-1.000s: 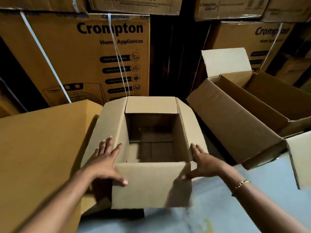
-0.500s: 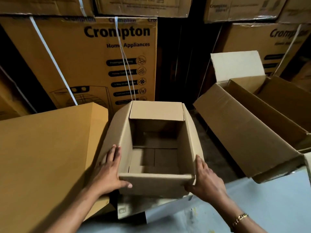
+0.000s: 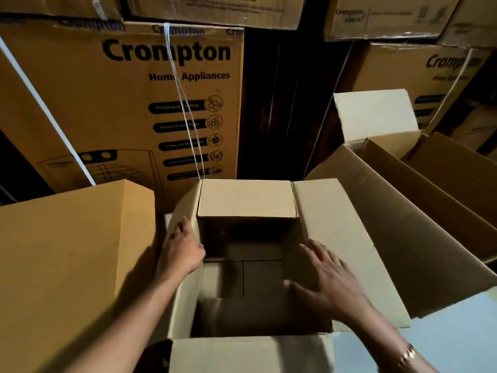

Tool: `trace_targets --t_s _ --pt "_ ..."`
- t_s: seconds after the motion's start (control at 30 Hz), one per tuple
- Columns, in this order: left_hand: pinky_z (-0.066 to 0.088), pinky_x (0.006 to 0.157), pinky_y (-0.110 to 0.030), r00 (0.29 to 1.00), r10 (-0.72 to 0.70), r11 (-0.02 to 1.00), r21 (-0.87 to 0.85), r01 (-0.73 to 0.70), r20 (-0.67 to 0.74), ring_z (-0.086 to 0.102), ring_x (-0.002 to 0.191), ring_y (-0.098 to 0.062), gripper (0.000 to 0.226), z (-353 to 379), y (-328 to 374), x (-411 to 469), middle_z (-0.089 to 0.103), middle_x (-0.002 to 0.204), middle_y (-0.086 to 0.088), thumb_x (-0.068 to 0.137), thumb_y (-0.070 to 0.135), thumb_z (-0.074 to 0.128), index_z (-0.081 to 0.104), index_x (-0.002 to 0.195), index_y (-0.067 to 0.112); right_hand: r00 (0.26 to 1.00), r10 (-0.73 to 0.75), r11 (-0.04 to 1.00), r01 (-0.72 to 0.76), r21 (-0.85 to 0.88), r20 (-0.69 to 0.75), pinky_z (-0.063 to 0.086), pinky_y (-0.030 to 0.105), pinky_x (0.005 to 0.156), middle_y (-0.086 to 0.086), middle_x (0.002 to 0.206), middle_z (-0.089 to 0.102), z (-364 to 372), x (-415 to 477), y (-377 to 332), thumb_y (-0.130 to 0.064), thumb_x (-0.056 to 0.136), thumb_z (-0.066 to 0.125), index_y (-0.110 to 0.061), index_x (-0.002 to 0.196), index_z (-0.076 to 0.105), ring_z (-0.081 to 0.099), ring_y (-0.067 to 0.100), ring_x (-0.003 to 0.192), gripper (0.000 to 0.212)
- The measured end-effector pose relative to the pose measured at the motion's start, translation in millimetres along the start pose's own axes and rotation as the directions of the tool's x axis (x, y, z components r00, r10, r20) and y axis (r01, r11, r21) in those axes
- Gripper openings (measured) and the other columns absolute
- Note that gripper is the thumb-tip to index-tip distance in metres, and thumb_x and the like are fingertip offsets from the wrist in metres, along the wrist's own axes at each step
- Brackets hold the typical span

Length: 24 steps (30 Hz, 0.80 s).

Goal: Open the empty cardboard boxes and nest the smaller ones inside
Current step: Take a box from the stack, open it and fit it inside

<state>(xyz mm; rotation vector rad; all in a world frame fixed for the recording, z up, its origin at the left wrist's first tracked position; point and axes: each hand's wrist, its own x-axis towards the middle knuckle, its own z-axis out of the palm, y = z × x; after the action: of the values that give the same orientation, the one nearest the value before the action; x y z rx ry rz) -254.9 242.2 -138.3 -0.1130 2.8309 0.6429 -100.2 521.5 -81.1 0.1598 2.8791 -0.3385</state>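
Hands flank an open plain brown cardboard box [image 3: 247, 197]. Left hand [image 3: 185, 251] grips its nine-o'clock flap; right hand [image 3: 330, 286], at three o'clock, is spread and empty.

The empty small box [image 3: 247, 199] stands upright, flaps spread, beside the larger open box [image 3: 416, 224].

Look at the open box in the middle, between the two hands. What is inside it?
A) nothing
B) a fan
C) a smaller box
A: inside the middle box only its own bare bottom flaps show, with nothing lying on them.
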Motion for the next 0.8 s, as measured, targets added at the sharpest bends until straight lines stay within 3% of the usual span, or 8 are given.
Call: trace_targets --t_s 0.1,0.2,0.23,0.33,0.43,0.53,0.67,0.8 --pt "0.042 0.108 -0.047 1.0 0.019 1.0 0.018 -0.019 -0.021 0.043 0.138 -0.037 0.085 0.9 -5.8 3.4 0.02 0.164 -0.014 0.095 0.019 0.055 0.001 0.16 0.015 0.994 -0.037 0.989 0.021 0.147 0.104 0.022 0.044 0.121 -0.006 0.168 0.009 22.8 65.1 -30.2 -0.078 0.086 0.045 -0.03 0.16 0.015 0.016 0.021 0.153 0.092" --pt "0.043 0.105 -0.045 0.999 0.036 0.999 0.033 -0.035 -0.038 0.044 0.137 -0.036 0.082 3.5 -8.6 5.6 0.018 0.165 -0.012 0.095 0.02 0.054 0.002 0.159 0.014 0.959 0.051 0.982 -0.099 0.159 0.28 0.022 0.049 0.12 0.006 0.169 -0.005 56.1 117.9 -43.5 -0.067 0.09 0.054 -0.021 0.161 0.002 0.009 0.036 0.153 0.1" --pt "0.044 0.103 -0.045 0.998 0.042 0.999 0.035 -0.04 -0.039 0.046 0.136 -0.036 0.082 4.8 -8.5 6.1 0.017 0.165 -0.012 0.095 0.02 0.053 0.003 0.159 0.014 0.971 0.078 0.989 -0.104 0.102 0.227 0.024 0.05 0.118 0.011 0.168 -0.004 61.0 129.7 -44.6 -0.065 0.091 0.054 -0.019 0.161 0.002 0.01 0.039 0.152 0.099" --pt "0.045 0.1 -0.045 0.999 0.031 0.999 0.045 -0.029 -0.038 0.049 0.132 -0.036 0.081 7.3 -10.6 9.8 0.019 0.165 -0.012 0.095 0.021 0.053 0.003 0.159 0.014 0.986 0.02 0.997 -0.032 -0.07 -0.165 0.018 0.052 0.121 0.018 0.162 0.018 47.1 157.6 -43.7 -0.064 0.09 0.05 -0.017 0.155 0.02 0.011 0.037 0.151 0.086" --pt "0.048 0.097 -0.045 0.999 0.029 0.999 0.043 -0.027 -0.043 0.052 0.129 -0.037 0.083 9.3 -12.2 12.3 0.022 0.163 -0.012 0.094 0.024 0.055 0.004 0.159 0.014 0.935 -0.068 0.992 0.025 -0.126 -0.348 0.003 0.053 0.122 0.011 0.168 -0.003 11.0 189.2 -33.9 -0.062 0.09 0.048 -0.023 0.16 0.006 -0.011 0.034 0.154 0.091" --pt "0.049 0.094 -0.042 0.998 0.041 0.998 0.039 -0.039 -0.053 0.053 0.127 -0.035 0.081 9.6 -11.8 10.6 0.026 0.162 -0.014 0.095 0.022 0.054 0.004 0.159 0.014 0.94 -0.078 0.987 0.027 -0.156 -0.332 0.008 0.061 0.119 -0.003 0.168 -0.014 -21.9 225.0 -22.2 -0.058 0.089 0.054 -0.03 0.16 -0.001 -0.009 0.033 0.154 0.094" --pt "0.049 0.092 -0.041 0.996 0.06 0.998 0.024 -0.058 -0.063 0.054 0.126 -0.034 0.079 8.9 -11.5 8.8 0.027 0.161 -0.014 0.096 0.021 0.052 0.004 0.158 0.015 0.979 -0.059 0.981 0.021 -0.194 -0.193 0.011 0.074 0.113 -0.011 0.168 0.003 -38.6 263.5 -4.4 -0.057 0.089 0.059 -0.033 0.159 0.012 0.006 0.032 0.154 0.088" --pt "0.049 0.096 -0.041 0.996 0.059 0.998 0.021 -0.058 -0.064 0.052 0.13 -0.033 0.081 8.4 -10.6 7.7 0.026 0.162 -0.013 0.096 0.021 0.053 0.002 0.159 0.016 0.993 -0.038 0.986 0.019 -0.167 -0.114 0.021 0.073 0.108 -0.006 0.163 0.023 -30.8 280.1 3.8 -0.056 0.089 0.063 -0.035 0.155 0.024 0.023 0.033 0.148 0.08"
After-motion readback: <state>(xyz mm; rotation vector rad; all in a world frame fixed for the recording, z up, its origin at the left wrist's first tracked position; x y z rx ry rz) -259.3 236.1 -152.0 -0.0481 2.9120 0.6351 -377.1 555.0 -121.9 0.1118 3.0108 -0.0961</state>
